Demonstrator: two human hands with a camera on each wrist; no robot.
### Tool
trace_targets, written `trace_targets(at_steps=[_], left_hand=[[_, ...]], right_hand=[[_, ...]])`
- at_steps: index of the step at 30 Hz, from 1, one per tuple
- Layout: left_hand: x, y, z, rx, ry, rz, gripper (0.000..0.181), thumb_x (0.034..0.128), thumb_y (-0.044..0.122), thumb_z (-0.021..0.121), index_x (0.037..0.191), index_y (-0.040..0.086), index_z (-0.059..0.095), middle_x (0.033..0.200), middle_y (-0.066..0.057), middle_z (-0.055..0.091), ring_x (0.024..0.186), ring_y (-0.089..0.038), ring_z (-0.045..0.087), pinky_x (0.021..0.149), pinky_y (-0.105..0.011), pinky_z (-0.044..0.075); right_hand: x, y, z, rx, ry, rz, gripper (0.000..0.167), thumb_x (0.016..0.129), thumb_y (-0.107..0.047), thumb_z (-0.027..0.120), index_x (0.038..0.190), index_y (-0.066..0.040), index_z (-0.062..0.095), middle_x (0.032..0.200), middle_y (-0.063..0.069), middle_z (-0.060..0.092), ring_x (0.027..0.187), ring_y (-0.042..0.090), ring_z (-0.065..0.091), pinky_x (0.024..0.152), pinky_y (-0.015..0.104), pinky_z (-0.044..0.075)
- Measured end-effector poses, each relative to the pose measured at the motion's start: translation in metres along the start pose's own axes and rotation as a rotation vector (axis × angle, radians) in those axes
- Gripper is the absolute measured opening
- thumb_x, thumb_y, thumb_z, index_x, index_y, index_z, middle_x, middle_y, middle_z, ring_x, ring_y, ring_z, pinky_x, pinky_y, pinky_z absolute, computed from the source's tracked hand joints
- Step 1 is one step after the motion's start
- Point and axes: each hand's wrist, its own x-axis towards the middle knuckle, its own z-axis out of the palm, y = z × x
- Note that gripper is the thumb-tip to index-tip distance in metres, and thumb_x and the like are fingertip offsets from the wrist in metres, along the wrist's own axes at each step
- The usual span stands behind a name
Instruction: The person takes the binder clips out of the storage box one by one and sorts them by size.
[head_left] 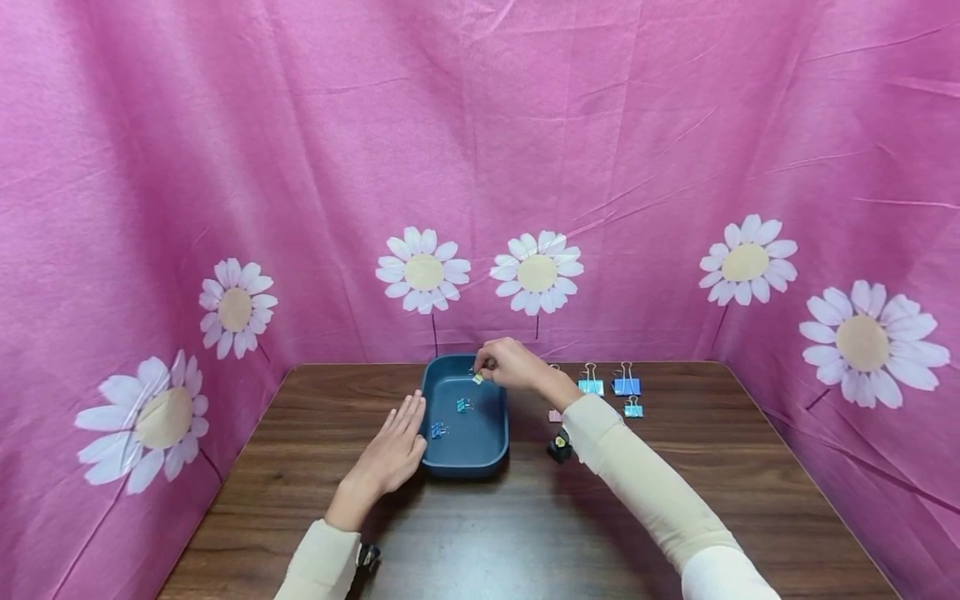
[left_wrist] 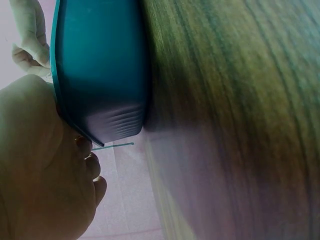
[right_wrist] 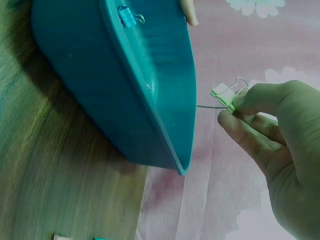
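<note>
A dark blue-teal tray (head_left: pixel 467 471) with raised walls stands on the wooden table. My left hand (head_left: pixel 388 450) rests against its left rim, fingers straight and together. Over the tray's far right part, my right hand (head_left: pixel 514 365) pinches a small yellow-green binder clip (right_wrist: pixel 223 96) between thumb and fingertips. In the right wrist view the clip's wire handles point toward the fingers. Inside the tray lie a light blue binder clip (head_left: pixel 461 406) near the middle and a blue binder clip (head_left: pixel 437 431) near the left wall.
Right of the tray, several binder clips lie on the table, including a large light blue clip (head_left: pixel 591 387), a large blue clip (head_left: pixel 627 387), a small light blue clip (head_left: pixel 633 411) and a pink clip (head_left: pixel 554 416), partly behind the right arm. A pink flowered curtain (head_left: pixel 637 300) hangs behind the table.
</note>
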Motion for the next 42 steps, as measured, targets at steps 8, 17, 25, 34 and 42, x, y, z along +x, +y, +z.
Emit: trace_targets(at_steps=[8,17,25,34,42], left_hand=[[-0.001,0.0,0.0,-0.002,0.014,0.007,0.062,0.1095,0.015,0.043,0.165,-0.008,0.027,0.176,-0.022,0.022,0.165,-0.037,0.021,0.134,-0.056,0.024],[-0.002,0.0,0.0,-0.016,0.011,0.007,0.063,0.109,0.014,0.043,0.165,-0.008,0.025,0.177,-0.022,0.021,0.165,-0.039,0.022,0.134,-0.057,0.023],[-0.001,-0.001,0.002,-0.02,0.014,0.002,0.063,0.1098,0.015,0.043,0.166,-0.007,0.025,0.177,-0.022,0.02,0.165,-0.037,0.021,0.134,-0.056,0.023],[-0.001,-0.001,0.001,-0.02,0.014,0.008,0.063,0.1096,0.015,0.043,0.166,-0.007,0.025,0.177,-0.022,0.021,0.165,-0.038,0.021,0.134,-0.057,0.024],[-0.001,-0.002,0.002,-0.027,0.002,0.009,0.064,0.1098,0.016,0.043,0.166,-0.007,0.024,0.177,-0.021,0.019,0.165,-0.037,0.021,0.134,-0.057,0.023]], right_hand=[[-0.012,0.004,-0.006,0.012,0.026,0.0,0.01,0.093,-0.005,0.075,0.094,-0.011,0.083,0.095,0.0,0.076,0.08,0.009,0.067,0.071,0.023,0.058],[-0.024,0.009,-0.011,-0.008,0.061,-0.038,0.01,0.09,-0.004,0.076,0.093,-0.011,0.083,0.094,0.002,0.077,0.078,0.009,0.07,0.069,0.023,0.059],[-0.035,0.014,-0.018,0.031,0.084,-0.033,0.012,0.09,-0.001,0.075,0.094,-0.01,0.083,0.093,0.005,0.078,0.079,0.009,0.071,0.072,0.024,0.061],[-0.048,0.016,-0.024,0.06,0.064,0.034,0.013,0.092,-0.001,0.074,0.096,-0.01,0.082,0.095,0.005,0.077,0.083,0.01,0.069,0.077,0.026,0.061],[-0.061,0.016,-0.029,0.077,0.074,0.076,0.012,0.093,-0.002,0.074,0.097,-0.011,0.081,0.095,0.006,0.077,0.084,0.011,0.068,0.077,0.027,0.061]])
